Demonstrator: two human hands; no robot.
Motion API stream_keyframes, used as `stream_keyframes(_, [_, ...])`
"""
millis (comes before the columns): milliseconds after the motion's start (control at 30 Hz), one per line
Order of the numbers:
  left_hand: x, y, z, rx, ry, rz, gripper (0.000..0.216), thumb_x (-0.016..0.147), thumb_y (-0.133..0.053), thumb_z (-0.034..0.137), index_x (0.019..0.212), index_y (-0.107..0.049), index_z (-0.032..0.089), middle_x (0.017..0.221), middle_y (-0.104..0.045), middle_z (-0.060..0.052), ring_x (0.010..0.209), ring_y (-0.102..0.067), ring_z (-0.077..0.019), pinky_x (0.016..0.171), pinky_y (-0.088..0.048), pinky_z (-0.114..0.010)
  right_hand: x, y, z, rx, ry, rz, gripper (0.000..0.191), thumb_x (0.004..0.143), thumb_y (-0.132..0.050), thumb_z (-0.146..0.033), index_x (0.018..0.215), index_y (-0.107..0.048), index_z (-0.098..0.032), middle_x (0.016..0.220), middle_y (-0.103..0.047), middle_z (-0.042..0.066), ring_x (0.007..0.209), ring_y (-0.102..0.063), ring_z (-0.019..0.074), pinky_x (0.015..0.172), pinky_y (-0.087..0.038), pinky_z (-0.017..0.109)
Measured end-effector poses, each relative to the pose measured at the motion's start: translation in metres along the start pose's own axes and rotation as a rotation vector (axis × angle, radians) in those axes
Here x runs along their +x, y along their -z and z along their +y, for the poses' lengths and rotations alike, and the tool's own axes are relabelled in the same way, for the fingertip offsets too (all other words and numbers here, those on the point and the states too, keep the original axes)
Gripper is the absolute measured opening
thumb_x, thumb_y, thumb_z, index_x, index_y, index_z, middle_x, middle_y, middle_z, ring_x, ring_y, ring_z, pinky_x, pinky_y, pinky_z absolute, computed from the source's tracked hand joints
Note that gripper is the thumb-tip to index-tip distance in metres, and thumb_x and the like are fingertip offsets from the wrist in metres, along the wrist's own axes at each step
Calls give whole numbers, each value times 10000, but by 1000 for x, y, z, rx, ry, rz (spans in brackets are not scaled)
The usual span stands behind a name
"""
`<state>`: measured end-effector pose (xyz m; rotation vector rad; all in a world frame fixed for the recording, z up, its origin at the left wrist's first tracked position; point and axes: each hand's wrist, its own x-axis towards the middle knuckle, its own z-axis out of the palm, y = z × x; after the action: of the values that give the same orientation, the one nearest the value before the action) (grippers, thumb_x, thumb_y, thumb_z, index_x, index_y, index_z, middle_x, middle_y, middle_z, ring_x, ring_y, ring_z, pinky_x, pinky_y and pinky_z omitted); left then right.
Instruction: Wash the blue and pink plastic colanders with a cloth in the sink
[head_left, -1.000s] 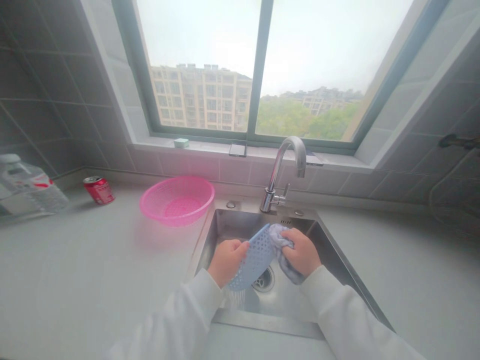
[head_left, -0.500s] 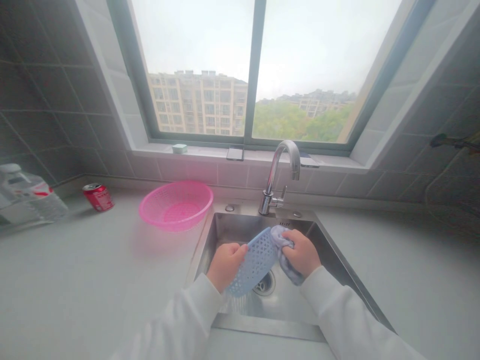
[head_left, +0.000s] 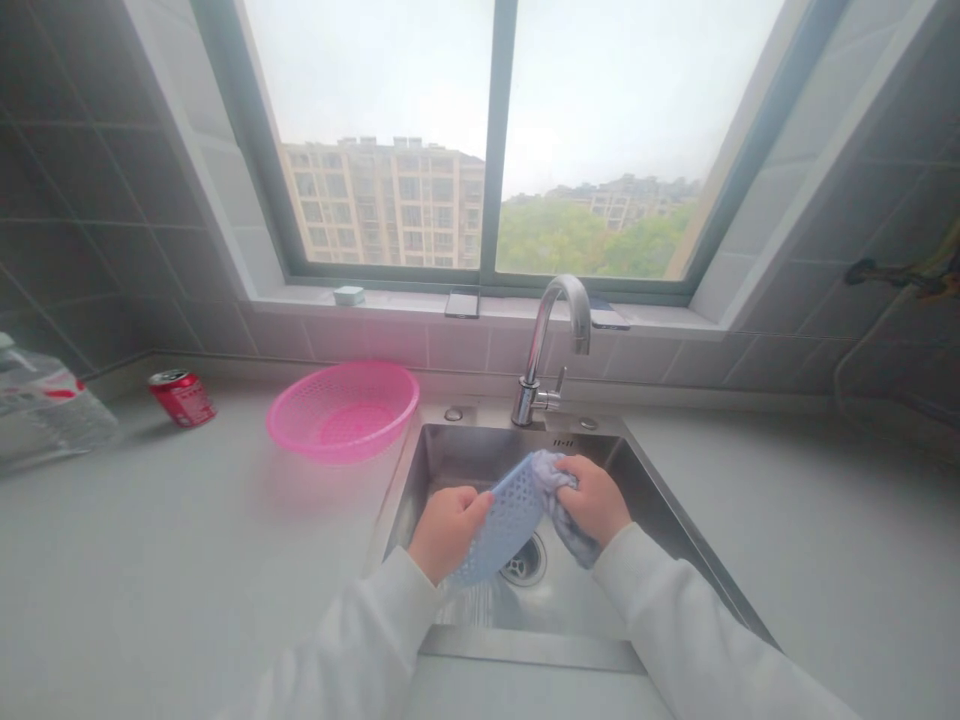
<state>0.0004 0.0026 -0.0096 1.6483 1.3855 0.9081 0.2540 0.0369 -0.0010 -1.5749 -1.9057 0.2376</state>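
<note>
Over the steel sink (head_left: 652, 505), my left hand (head_left: 444, 528) grips the rim of a light blue perforated basket (head_left: 501, 522), which is tilted on edge above the drain (head_left: 523, 562). My right hand (head_left: 596, 497) is closed on a grey-blue cloth (head_left: 564, 520) and presses it against the basket's upper edge. Water drips from the basket's lower end into the sink. Both sleeves are white.
A curved chrome faucet (head_left: 551, 335) stands behind the sink. A pink mesh basket (head_left: 343, 410) sits on the grey counter to the left, with a red can (head_left: 180, 397) and a large clear bottle (head_left: 45, 412) farther left. Small objects lie on the window sill (head_left: 465, 302).
The view has shifted slightly, so everything sits a little lower and further left. My hands keep holding the basket and cloth over the drain, with the cloth still against the basket's top edge.
</note>
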Motion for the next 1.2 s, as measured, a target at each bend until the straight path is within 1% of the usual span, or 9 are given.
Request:
stream_keyframes(100, [0, 1, 0, 7, -4, 25, 488, 858, -431, 589, 553, -440, 208, 529, -383, 37, 552, -382, -137, 579, -230, -300, -9, 0, -12, -29, 80, -5, 280, 698, -563, -179, 920, -727, -223, 891, -677, 44, 809, -647, 202, 757, -499, 300])
stream_keyframes(300, [3, 3, -1, 22, 7, 22, 486, 836, -441, 589, 529, -399, 214, 519, -367, 38, 557, -361, -135, 578, -207, -305, -43, -10, -69, 18, 487, -164, 207, 649, -576, -144, 802, -685, -230, 836, -628, 35, 676, -571, 160, 619, -411, 258])
stream_keyframes(367, [3, 3, -1, 16, 16, 14, 475, 837, -432, 586, 541, -411, 214, 523, -382, 38, 554, -378, -136, 575, -218, -302, -39, -10, -66, 36, 449, -163, 210, 661, -571, -150, 814, -691, -229, 823, -617, 31, 673, -569, 160, 625, -416, 260])
stream_keyframes(533, [-1, 1, 1, -15, 40, -14, 465, 834, -437, 596, 567, -422, 216, 534, -427, 34, 552, -430, -145, 578, -252, -299, -5, 0, -13, 6, 27, -51, 278, 731, -546, -202, 940, -730, -198, 923, -682, 74, 864, -658, 235, 804, -495, 339])
stream_keyframes(600, [-2, 0, 2, -28, 26, -19, 460, 828, -433, 593, 566, -420, 216, 542, -424, 33, 561, -428, -145, 582, -253, -300, 3, 3, 1, -29, -54, -23, 294, 737, -548, -218, 962, -735, -194, 973, -703, 86, 905, -664, 251, 837, -498, 357])
stream_keyframes(667, [-1, 1, 3, -26, 20, -5, 463, 824, -419, 596, 563, -434, 214, 544, -421, 31, 565, -421, -147, 586, -250, -302, 0, 3, -2, -61, -18, -16, 300, 723, -551, -211, 960, -735, -201, 961, -695, 79, 892, -657, 243, 818, -494, 344])
stream_keyframes(900, [3, 5, 1, 39, 15, 29, 482, 823, -406, 611, 545, -420, 217, 530, -405, 29, 566, -404, -148, 589, -229, -310, -42, -9, -67, 28, 439, -185, 250, 656, -559, -155, 848, -705, -223, 837, -612, 37, 692, -579, 167, 641, -412, 276])
stream_keyframes(967, [2, 4, 1, 28, 17, 17, 475, 828, -403, 604, 555, -426, 216, 539, -424, 26, 569, -417, -150, 587, -234, -308, -40, -8, -64, 46, 411, -174, 243, 665, -548, -160, 844, -703, -219, 823, -598, 36, 687, -576, 167, 641, -411, 278])
stream_keyframes(1200, [0, -1, 1, 1, 11, 11, 456, 832, -417, 587, 564, -417, 219, 550, -419, 30, 570, -413, -147, 583, -235, -305, -4, 1, -11, 12, 28, -46, 323, 721, -519, -230, 969, -720, -177, 917, -646, 82, 877, -647, 250, 815, -482, 360])
